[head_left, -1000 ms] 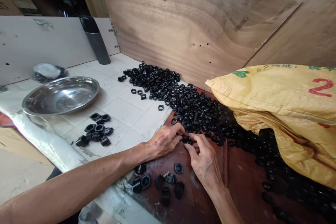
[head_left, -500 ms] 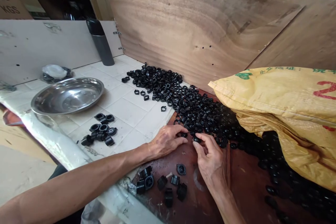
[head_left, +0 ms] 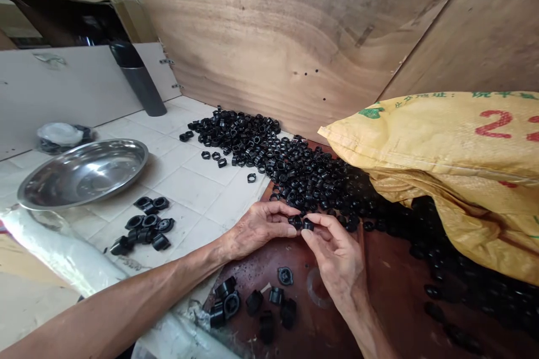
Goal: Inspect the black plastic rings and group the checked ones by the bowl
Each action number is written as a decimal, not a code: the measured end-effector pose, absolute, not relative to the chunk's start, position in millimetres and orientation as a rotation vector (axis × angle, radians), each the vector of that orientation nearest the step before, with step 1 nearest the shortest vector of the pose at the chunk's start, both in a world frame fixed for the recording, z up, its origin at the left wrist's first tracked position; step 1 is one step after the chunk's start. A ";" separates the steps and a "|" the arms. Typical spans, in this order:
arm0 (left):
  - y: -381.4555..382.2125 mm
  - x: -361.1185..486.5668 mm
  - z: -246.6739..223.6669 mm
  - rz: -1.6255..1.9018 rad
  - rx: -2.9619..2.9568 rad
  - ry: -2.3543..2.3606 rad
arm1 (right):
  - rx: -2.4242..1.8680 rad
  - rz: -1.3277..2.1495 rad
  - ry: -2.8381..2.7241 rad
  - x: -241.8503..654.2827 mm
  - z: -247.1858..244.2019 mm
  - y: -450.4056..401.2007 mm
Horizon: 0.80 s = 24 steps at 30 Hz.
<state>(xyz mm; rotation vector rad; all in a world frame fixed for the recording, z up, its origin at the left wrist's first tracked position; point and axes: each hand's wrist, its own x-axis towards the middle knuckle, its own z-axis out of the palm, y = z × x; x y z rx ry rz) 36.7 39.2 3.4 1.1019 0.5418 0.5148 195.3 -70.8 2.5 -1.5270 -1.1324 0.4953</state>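
My left hand (head_left: 259,229) pinches a small black plastic ring (head_left: 296,221) between thumb and fingers. Facing it, my right hand (head_left: 339,255) grips a second black plastic piece (head_left: 308,225) with thumb and forefinger. The two pieces are side by side and look as if they touch; fingers partly cover both. Just behind the hands lies a long heap of black plastic rings (head_left: 290,162). Nearer to me on the brown surface are several larger black caps (head_left: 254,303), and a flat one (head_left: 285,276) shows its inside.
To the left, a steel bowl (head_left: 88,174) rests on the white tiled surface (head_left: 197,190) beside more black caps (head_left: 149,221). A dark bottle (head_left: 141,81) leans near a wooden board (head_left: 261,39). At right a yellow woven sack (head_left: 421,146) lies over the heap.
My hands have come together, bringing the two small black pieces next to each other. My right hand has lifted its piece off the heap's edge. The view has swung slightly right.
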 end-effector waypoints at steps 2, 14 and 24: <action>38.9 36.4 4.1 0.532 1.155 0.541 | -1.492 0.419 -1.221 196.1 4.2 -72.1; 37.5 34.5 8.8 0.664 1.528 0.490 | -1.485 0.389 -1.342 195.4 -0.7 -74.7; 39.3 30.4 -4.7 0.756 1.736 0.344 | -1.542 0.249 -1.413 192.7 6.4 -74.4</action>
